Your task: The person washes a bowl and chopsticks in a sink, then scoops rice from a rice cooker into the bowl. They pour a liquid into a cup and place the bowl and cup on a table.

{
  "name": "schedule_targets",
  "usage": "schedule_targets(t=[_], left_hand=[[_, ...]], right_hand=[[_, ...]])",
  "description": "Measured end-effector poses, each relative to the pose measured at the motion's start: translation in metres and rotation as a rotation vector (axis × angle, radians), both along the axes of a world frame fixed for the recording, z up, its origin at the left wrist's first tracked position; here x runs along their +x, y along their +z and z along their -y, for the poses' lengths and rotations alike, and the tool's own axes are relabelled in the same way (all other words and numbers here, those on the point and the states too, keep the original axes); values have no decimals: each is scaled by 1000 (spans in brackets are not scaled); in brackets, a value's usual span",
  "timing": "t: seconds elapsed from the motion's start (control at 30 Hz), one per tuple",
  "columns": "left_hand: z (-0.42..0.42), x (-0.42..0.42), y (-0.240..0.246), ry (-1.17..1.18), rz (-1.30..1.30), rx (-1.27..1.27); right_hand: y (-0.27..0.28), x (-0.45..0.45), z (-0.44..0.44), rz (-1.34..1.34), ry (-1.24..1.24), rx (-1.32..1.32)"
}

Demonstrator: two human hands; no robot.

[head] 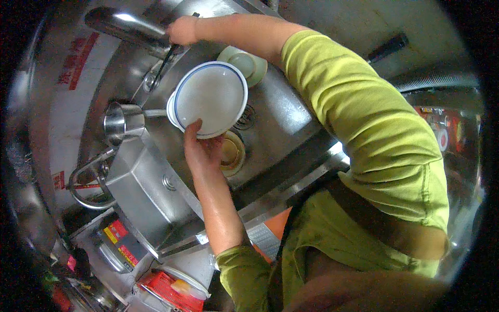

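My left hand grips the near edge of a white bowl with a blue line around its rim, thumb inside. Another white rim shows under its left side, so it looks like stacked bowls. Farther off, my right hand is closed around a thin dark rod at the far side of the sink; what the rod belongs to is unclear. In the steel sink basin, a pale green dish lies beyond the bowl. A yellowish bowl sits partly behind my left fingers, near the drain.
A steel dipper stands at the divider, its handle reaching behind the white bowl. To the left are a second basin and a curved faucet. A large steel cylinder lies beyond. A red basket is at lower left.
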State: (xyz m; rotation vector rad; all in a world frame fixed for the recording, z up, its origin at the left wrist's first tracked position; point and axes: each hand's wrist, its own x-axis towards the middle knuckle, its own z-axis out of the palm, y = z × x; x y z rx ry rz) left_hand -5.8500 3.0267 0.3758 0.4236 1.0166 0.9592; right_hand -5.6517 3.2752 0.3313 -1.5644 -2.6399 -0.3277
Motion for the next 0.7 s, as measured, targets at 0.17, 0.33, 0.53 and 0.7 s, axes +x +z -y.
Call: schedule_targets(t=[0.17,0.33,0.53,0.7], left_hand=[[-18,-3,-20,-99,144,15],[-46,15,-54,-178,101,44],[-79,50,-75,-542,-214,478],[-91,61,-63,-740,-645,627]], right_hand=[[5,31,30,-198,143,109],[59,83,128,-166,-74,-68],[106,92,189,357,-228,-264],[102,120,203,294,-277,-535]])
